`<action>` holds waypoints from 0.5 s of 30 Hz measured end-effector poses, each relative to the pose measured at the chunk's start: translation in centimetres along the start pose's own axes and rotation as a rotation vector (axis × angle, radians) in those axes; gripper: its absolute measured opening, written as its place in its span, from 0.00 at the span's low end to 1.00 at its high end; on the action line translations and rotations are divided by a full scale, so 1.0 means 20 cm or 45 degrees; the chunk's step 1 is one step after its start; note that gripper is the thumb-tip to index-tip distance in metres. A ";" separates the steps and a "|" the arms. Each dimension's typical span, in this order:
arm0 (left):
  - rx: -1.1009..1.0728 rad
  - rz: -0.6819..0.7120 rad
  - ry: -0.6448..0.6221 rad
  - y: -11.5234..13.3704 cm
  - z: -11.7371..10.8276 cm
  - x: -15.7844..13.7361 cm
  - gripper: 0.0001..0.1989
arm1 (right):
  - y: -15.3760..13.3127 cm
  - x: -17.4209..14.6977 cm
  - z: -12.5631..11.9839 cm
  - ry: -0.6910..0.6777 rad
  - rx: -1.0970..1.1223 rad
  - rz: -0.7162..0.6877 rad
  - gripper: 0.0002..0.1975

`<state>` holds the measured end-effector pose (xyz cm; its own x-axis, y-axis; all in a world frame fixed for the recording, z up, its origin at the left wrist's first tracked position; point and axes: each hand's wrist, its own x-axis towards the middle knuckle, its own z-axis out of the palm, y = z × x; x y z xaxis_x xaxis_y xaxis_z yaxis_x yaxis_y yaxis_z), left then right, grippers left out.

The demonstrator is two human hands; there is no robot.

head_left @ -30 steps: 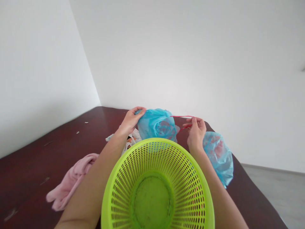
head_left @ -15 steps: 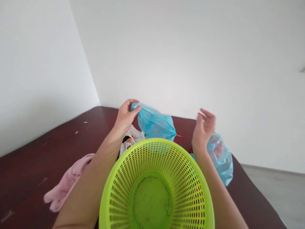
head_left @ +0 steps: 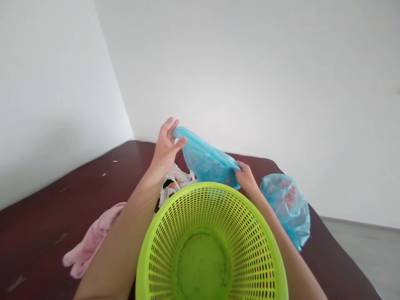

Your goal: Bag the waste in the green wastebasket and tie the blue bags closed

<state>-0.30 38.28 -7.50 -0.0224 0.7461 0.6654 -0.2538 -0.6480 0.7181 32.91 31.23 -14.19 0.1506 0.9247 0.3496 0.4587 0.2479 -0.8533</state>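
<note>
Bag (head_left: 209, 160) slants down from spread left fingers (head_left: 166, 126), hold unclear, to right fingers (head_left: 244, 167) pinching its lower end.

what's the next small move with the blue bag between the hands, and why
I'd probably close the left hand more firmly on the raised end of the blue plastic bag: the hand looks spread there, so that end might slip, while the right hand grips the bag's lower, right-hand end.
</note>
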 end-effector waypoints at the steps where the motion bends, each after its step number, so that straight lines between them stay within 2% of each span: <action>1: 0.083 -0.050 -0.112 -0.05 0.01 -0.02 0.58 | -0.01 0.01 0.00 0.033 0.073 0.021 0.17; 3: 0.222 -0.228 -0.370 -0.15 0.03 -0.07 0.64 | -0.02 0.03 0.00 0.122 0.260 0.092 0.19; 4: 0.278 -0.320 -0.457 -0.20 0.05 -0.09 0.60 | -0.03 0.03 0.00 0.170 0.356 0.134 0.19; 6: 0.372 -0.450 -0.501 -0.26 0.07 -0.12 0.47 | -0.03 0.02 -0.01 0.281 0.512 0.214 0.18; 8: 0.429 -0.492 -0.437 -0.26 0.06 -0.11 0.33 | -0.02 0.02 -0.05 0.414 0.567 0.256 0.19; 10: 0.436 -0.473 -0.347 -0.23 0.04 -0.08 0.26 | 0.00 0.03 -0.11 0.573 0.536 0.257 0.19; 13: 0.405 -0.419 -0.140 -0.17 -0.01 -0.04 0.27 | 0.04 0.05 -0.19 0.775 0.488 0.250 0.20; 15: 0.335 -0.431 -0.044 -0.15 -0.03 -0.04 0.28 | 0.05 0.06 -0.21 0.801 0.449 0.246 0.22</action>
<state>-0.05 39.72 -10.19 0.0529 0.9207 0.3866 0.0140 -0.3878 0.9217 37.29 31.39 -13.02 0.7214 0.6474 0.2457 0.0810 0.2735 -0.9584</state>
